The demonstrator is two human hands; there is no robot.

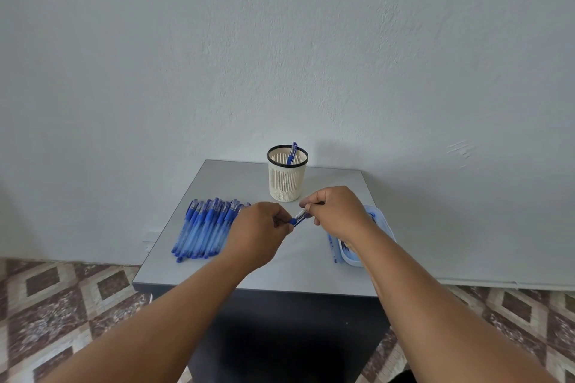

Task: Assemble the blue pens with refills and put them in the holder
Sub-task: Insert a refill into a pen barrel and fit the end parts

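Note:
A blue pen is held between my two hands above the middle of the grey table. My left hand pinches its blue end and my right hand grips its clear end. Behind them stands a cream slotted holder with a black rim, and one blue pen stands inside it. A row of several blue pens lies on the table's left side, partly hidden by my left hand.
A pale blue tray sits at the table's right edge, mostly covered by my right forearm; its contents are unclear. The small table backs onto a white wall. Patterned floor tiles surround it.

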